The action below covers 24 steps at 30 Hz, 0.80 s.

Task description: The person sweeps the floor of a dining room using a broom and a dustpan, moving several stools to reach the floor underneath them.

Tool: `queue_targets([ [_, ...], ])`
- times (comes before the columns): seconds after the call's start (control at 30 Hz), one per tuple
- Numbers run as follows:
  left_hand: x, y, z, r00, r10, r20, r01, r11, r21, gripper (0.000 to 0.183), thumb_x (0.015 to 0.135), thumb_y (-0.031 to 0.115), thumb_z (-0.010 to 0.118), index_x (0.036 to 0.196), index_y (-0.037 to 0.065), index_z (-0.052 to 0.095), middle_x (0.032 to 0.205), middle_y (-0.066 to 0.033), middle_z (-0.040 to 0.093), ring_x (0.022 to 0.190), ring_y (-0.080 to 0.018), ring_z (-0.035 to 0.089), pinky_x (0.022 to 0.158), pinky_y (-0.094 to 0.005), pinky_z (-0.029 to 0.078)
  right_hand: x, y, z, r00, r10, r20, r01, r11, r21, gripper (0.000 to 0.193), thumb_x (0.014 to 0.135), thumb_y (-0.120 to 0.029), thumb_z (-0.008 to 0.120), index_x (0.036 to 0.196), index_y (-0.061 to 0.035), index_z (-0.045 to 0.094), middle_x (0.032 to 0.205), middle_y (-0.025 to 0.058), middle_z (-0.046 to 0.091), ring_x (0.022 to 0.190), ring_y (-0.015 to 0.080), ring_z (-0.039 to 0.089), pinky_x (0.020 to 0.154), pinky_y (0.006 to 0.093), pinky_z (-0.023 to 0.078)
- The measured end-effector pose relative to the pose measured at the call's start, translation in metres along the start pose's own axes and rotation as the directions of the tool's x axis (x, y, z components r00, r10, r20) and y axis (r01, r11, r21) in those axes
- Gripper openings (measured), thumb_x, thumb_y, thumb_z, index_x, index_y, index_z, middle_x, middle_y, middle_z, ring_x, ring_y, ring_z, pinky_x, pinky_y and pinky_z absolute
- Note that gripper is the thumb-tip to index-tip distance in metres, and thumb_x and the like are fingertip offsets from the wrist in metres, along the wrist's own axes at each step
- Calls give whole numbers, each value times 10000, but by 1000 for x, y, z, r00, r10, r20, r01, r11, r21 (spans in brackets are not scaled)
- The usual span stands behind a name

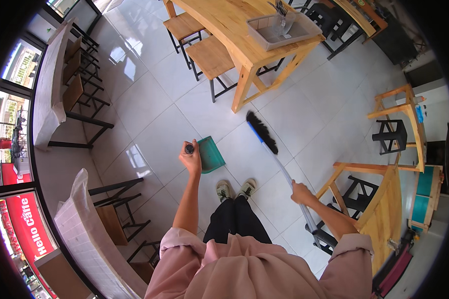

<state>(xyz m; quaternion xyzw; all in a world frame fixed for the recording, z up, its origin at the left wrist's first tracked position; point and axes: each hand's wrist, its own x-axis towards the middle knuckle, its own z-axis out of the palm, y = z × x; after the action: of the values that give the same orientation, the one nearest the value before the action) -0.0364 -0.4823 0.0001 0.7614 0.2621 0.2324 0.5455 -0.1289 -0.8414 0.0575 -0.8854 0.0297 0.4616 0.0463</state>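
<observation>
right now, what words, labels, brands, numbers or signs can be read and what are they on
Red banner, lower left: large white lettering, legible, but I won't copy printed words.
Red panel above it: white lettering, partly cut off; too small to read surely.
Dustpan and broom head: no text that I can make out.
</observation>
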Motion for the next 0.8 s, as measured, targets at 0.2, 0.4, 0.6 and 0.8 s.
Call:
queue_targets([
  [0.2, 1, 0, 2, 1000, 5, 19, -4, 1000, -25, 323, 782, 96, 585, 567, 29, 352, 499, 20, 297, 504, -58, 261, 437, -221, 264, -52, -64, 24, 969, -179, 171, 166, 982, 90, 654, 682, -68, 509, 1263, 73, 246, 840, 287, 560, 821, 396, 572, 706, 440, 477],
  [0.4, 5, -3, -2, 999, 35, -11, -36, 999, -38, 327, 781, 91, 585, 567, 32, 345, 499, 22, 290, 505, -59, 257, 437, -224, 263, -88, -60, -15, 955, -228, 189, 192, 962, 195, 671, 660, -54, 498, 1299, -67, 294, 886, 237, 580, 835, 371, 572, 742, 411, 463],
  [0.6, 5, -13, -16, 1000, 5, -22, -6, 999, -43, 320, 777, 98, 593, 570, 26, 360, 500, 21, 297, 507, -59, 262, 434, -226, 261, -97, -51, -36, 978, -177, 110, 167, 981, 94, 668, 664, -47, 497, 1295, -25, 282, 875, 249, 576, 840, 371, 573, 741, 408, 468],
  [0.8, 1, -13, -7, 1000, 10, -10, -10, 998, -62, 317, 773, 116, 603, 578, 16, 374, 495, 8, 303, 511, -64, 259, 434, -226, 260, -32, -66, -7, 985, -163, 60, 166, 985, -50, 566, 681, -44, 487, 1222, 34, 339, 862, 234, 580, 829, 364, 580, 710, 416, 483],
])
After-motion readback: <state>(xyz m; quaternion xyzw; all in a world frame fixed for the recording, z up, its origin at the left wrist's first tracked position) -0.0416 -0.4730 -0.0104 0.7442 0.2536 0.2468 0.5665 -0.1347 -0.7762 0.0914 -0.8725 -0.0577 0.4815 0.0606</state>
